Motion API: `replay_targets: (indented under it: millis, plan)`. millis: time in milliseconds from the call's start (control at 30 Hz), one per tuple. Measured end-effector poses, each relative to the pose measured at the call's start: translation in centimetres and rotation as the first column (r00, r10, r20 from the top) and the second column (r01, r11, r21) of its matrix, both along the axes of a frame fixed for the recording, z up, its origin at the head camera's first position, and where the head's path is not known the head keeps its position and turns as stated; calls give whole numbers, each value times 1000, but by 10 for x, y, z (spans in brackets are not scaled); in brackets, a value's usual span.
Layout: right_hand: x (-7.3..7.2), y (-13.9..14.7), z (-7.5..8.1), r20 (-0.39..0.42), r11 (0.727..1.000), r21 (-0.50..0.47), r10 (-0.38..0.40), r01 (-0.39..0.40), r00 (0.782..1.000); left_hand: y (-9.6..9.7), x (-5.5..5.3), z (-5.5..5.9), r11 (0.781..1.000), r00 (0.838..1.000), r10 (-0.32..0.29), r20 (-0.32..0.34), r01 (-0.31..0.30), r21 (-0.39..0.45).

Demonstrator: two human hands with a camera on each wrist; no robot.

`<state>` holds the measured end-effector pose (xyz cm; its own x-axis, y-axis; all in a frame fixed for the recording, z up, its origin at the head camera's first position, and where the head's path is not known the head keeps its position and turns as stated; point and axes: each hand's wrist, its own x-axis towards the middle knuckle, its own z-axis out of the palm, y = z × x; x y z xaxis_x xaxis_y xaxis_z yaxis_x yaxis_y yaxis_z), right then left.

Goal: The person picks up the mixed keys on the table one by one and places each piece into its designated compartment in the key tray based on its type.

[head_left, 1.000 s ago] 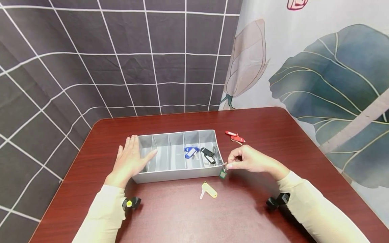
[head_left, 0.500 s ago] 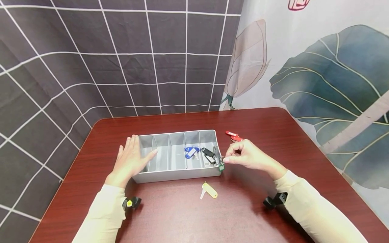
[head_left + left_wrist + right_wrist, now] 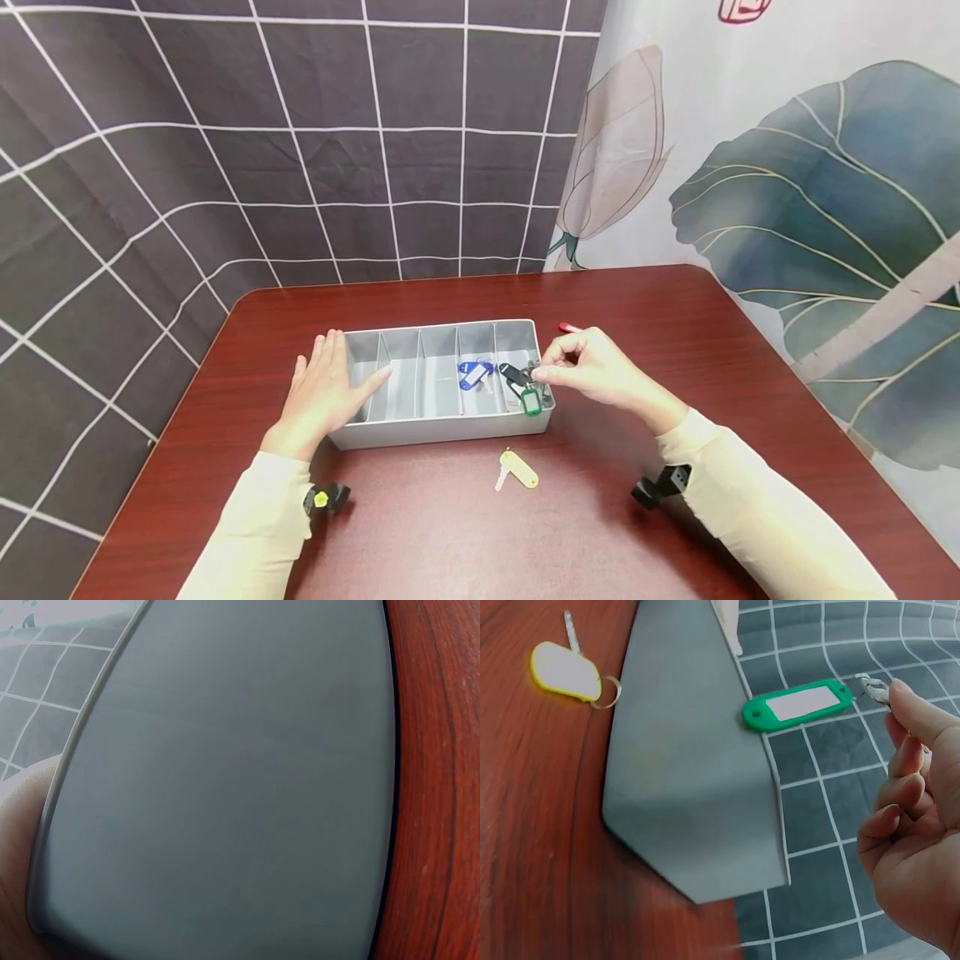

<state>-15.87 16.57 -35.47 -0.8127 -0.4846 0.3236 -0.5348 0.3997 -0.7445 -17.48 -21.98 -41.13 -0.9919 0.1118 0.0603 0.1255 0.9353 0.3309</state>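
Note:
A grey divided tray (image 3: pixel 442 431) stands on the table. My left hand (image 3: pixel 318 404) rests along its left end, fingers straight and thumb reaching over the front left compartment. In the left wrist view, the tray's grey wall (image 3: pixel 225 765) fills most of the picture. Over the rightmost compartment, my right hand (image 3: pixel 600 371) pinches silver metal, ring or key, of a green key tag (image 3: pixel 799 706) between thumb and forefinger. The tag dangles at the front right of the tray. Below it in that compartment lie black key tags (image 3: pixel 513 374). Blue key tags (image 3: pixel 473 377) with keys lie one compartment to the left.
A yellow key tag (image 3: pixel 521 469) with a key lies on the table in front of the tray. Behind my right hand a red key tag (image 3: pixel 570 327) shows partly. Dark checked cloth (image 3: pixel 420 167) hangs behind the table.
My right hand has moved left and away from me, carrying the green key tag from outside the tray's right front corner to over the rightmost compartment. My left hand has stayed in place.

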Motion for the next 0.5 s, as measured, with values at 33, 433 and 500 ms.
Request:
replay_targets:
  millis: [33,433,500]
  plan:
    - [-3,-1,-2,3,1000,-2,-1,1,1000,0,0,0,1000,1000,0,-2,0,3]
    - [-12,-17,-2,128,998,-62,4,3,992,0,0,0,1000,1000,4,1,-4,2]
    - [-12,-20,0,149,997,-76,13,-2,989,0,0,0,1000,1000,4,1,-4,2]
